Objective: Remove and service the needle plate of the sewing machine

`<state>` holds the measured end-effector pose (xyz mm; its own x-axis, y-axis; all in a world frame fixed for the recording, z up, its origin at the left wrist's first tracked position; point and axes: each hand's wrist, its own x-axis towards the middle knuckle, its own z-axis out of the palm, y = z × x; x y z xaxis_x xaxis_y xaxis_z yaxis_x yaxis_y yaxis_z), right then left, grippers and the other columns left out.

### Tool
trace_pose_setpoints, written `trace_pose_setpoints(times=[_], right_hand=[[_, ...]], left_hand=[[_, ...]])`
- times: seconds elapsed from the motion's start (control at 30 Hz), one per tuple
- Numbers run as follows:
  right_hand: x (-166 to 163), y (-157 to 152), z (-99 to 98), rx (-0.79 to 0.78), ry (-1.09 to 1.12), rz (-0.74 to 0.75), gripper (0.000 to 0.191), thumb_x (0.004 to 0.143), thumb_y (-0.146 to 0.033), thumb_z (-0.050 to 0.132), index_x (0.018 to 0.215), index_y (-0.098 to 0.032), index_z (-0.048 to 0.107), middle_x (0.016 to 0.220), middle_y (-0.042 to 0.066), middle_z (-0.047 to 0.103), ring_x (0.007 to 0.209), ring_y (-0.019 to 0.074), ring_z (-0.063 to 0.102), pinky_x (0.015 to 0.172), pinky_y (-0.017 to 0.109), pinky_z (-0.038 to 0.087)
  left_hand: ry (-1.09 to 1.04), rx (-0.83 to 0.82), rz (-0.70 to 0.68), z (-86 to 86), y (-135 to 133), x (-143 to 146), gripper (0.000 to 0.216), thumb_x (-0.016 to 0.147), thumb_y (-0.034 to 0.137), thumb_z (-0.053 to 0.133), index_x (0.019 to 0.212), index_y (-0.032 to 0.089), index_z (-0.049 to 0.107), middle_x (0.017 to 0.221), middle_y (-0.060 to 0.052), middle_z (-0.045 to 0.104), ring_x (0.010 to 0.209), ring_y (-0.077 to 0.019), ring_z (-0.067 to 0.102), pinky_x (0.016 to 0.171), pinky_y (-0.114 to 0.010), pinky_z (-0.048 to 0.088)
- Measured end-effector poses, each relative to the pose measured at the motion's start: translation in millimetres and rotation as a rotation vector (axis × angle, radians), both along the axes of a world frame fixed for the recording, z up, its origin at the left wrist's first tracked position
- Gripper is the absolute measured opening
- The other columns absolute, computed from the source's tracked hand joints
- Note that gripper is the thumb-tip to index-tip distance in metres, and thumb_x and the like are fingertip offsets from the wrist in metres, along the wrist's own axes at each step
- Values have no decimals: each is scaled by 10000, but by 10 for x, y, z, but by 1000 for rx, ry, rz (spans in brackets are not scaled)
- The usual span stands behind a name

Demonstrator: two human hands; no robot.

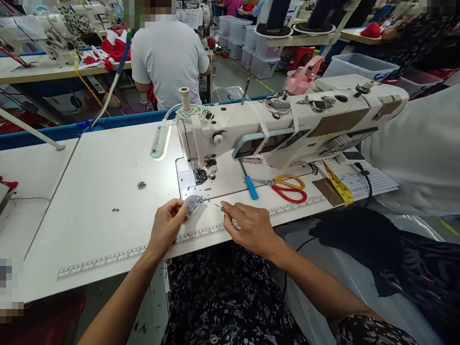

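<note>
My left hand pinches a small curved metal plate at the near edge of the white sewing table. My right hand is closed on a thin metal tool whose tip touches the plate. Both hands sit just in front of the needle area of the white sewing machine. A blue-handled screwdriver and red-and-yellow scissors lie on the machine bed to the right.
A yellow tape measure and a paper sheet lie at the right. A bobbin and a small screw rest on the table to the left. A person in a white shirt sits ahead. Plastic bins stand beyond.
</note>
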<state>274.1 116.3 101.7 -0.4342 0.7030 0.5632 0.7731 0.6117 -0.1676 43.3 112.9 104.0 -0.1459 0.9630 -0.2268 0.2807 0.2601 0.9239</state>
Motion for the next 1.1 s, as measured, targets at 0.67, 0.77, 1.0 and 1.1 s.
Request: trace_pose_setpoints(times=[0.67,0.77,1.0,1.1], right_hand=[[-43,-25,9,-136,32,53,266,913,-209,527,1095,-176,718,680,-27,679,574,78,588,523,242,269],[-75,-32,48,-175,-18,14,276,924,-221,510,1097,-178,721,674,-16,674,556,85,565,514,248,245],[24,-43,213,-480,254,221,277,897,-190,546,1102,-208,733,891,-7,769,682,76,658,632,190,462],[72,-6,188,-470,472,133,290,914,-194,547,1150,-171,715,1016,42,773,733,87,692,709,196,539]], left_hand=[[22,59,-15,0,-37,48,310,864,497,630,814,192,640,715,16,586,666,-122,528,627,-244,393],[69,96,-41,3,-60,71,301,886,485,605,809,195,626,712,15,573,644,-121,502,597,-245,374],[503,478,-3,-47,-157,1,186,941,341,539,929,207,667,844,-41,674,759,-155,611,614,-250,444],[834,803,12,-105,-190,-52,137,899,217,606,993,222,705,801,-38,705,712,-151,635,592,-252,455]])
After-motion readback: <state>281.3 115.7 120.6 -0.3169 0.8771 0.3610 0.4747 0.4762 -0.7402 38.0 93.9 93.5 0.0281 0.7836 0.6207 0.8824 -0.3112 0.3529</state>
